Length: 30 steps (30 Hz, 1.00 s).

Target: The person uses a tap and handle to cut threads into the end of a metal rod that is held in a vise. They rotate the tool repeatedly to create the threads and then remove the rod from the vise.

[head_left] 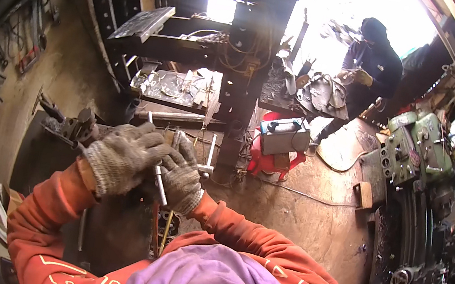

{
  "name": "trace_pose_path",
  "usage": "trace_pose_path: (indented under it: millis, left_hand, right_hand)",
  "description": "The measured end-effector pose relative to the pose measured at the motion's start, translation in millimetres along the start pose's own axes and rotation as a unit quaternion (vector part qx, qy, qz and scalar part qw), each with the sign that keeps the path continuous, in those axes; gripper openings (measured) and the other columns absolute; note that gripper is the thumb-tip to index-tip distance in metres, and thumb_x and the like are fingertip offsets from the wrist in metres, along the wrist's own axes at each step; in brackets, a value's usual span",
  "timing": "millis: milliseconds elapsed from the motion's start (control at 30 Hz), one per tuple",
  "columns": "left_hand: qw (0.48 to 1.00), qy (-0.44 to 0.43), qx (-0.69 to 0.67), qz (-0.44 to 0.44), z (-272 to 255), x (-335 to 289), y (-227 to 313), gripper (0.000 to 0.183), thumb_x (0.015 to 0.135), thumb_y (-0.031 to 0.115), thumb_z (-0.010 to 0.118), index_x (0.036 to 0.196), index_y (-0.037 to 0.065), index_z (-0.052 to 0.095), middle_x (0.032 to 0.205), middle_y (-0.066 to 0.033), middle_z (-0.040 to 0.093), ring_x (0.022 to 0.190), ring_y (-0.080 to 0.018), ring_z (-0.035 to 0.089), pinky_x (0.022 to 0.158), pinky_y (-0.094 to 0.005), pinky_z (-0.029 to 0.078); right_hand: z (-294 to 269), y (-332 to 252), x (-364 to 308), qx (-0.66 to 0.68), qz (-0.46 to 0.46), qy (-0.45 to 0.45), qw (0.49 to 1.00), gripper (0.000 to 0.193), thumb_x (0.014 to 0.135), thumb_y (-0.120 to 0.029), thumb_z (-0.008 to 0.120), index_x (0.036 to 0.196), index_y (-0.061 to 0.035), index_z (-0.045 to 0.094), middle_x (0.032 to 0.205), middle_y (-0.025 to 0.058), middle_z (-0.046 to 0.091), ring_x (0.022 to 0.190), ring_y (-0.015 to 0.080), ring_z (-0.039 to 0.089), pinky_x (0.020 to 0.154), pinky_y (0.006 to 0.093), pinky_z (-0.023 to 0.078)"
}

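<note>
Both my hands wear grey knit work gloves and are close together left of centre. My left hand (127, 158) is bent over a bright metal rod (160, 184), whose ends stick out above and below its fingers. Just beside it, my right hand (180, 179) has its fingers curled around a part I cannot make out, with the rod passing along its left edge. Right of that hand stands a second metal bar (211, 150) with a round cross-piece at its lower end. Under the hands, the workpiece is mostly hidden.
A dark steel frame (241, 78) with shelves rises ahead. Right of it are a red stool (272, 160) bearing a grey box (284, 136), and a cable on the floor. A person (373, 64) works at a far bench. A machine (412, 155) lines the right; tools (32, 31) hang left.
</note>
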<state>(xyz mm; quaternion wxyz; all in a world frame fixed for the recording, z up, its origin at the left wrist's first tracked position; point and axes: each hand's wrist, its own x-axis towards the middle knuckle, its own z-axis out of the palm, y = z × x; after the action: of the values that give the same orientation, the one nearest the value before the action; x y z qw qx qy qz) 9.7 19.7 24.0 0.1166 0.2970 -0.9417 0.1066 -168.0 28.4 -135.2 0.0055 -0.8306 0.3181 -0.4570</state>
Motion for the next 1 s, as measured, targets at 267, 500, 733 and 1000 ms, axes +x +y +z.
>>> trace_pose_path:
  millis: [267,500,733,1000]
  left_hand:
    - [0.98,-0.072,-0.116,-0.145,-8,0,6,0.026,0.093,0.03,0.073,0.096,0.004,0.07,0.081,-0.0167,0.071,0.076,-0.0369,0.071,0.072,-0.0499,0.055]
    - [0.812,0.06,-0.376,-0.442,9,-71,12,0.032,0.094,0.029,0.071,0.107,0.0,0.071,0.086,-0.0188,0.072,0.077,-0.0247,0.068,0.073,-0.0372,0.054]
    - [0.719,0.047,-0.259,-0.644,196,-297,68,0.034,0.097,0.029,0.07,0.115,0.001,0.069,0.091,-0.0209,0.072,0.082,-0.0284,0.068,0.079,-0.0398,0.053]
    - [0.695,-0.079,-0.12,-0.705,204,-309,78,0.044,0.095,0.038,0.071,0.126,0.006,0.066,0.122,-0.0285,0.068,0.11,-0.0412,0.069,0.087,-0.0494,0.053]
  right_hand:
    - [-14,-16,14,0.114,0.0,-0.045,0.992,0.052,0.078,-0.036,0.08,0.122,-0.0109,0.07,0.133,0.0117,0.065,0.128,0.0353,0.06,0.121,0.0622,0.025]
    - [-40,-18,29,0.097,-0.059,-0.042,0.993,0.045,0.079,-0.036,0.082,0.116,-0.0132,0.071,0.142,0.0162,0.058,0.133,0.0378,0.056,0.118,0.0595,0.033]
    - [-43,48,-48,0.011,0.176,0.023,0.984,0.051,0.086,-0.03,0.08,0.128,-0.0063,0.065,0.135,0.0215,0.062,0.126,0.0435,0.058,0.105,0.0531,0.048]
    - [-13,53,-98,0.148,0.306,0.009,0.94,0.039,0.1,-0.015,0.069,0.137,-0.0029,0.062,0.13,0.0215,0.065,0.12,0.0322,0.066,0.101,0.0431,0.053]
